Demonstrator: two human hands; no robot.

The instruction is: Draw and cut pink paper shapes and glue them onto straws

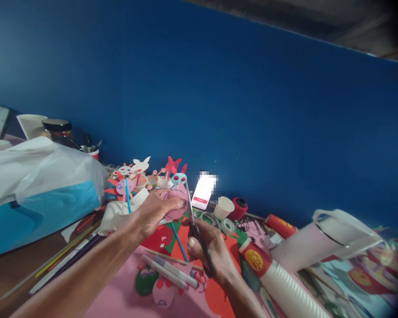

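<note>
My left hand (159, 210) pinches a pink paper piece (176, 202) with curved lines drawn on it. Black-handled scissors (199, 238) are in my right hand (210, 247), their blades pointing up along the right edge of the paper. Whether the blades are biting into the paper I cannot tell. Below my hands lie several markers (172, 270), a green paper face (146, 280) and a pink paper face (163, 291) on a pink sheet (119, 300). Just behind the paper, a light-blue paper face (179, 178) with red ears stands up.
Behind stand paper figures on cups, a lit phone (203, 191), a paper cup (224, 207) and a tape roll (227, 226). To the right lie stacked cups (288, 287) and a white jug (315, 243). A plastic bag (46, 172) fills the left, before a blue wall (252, 110).
</note>
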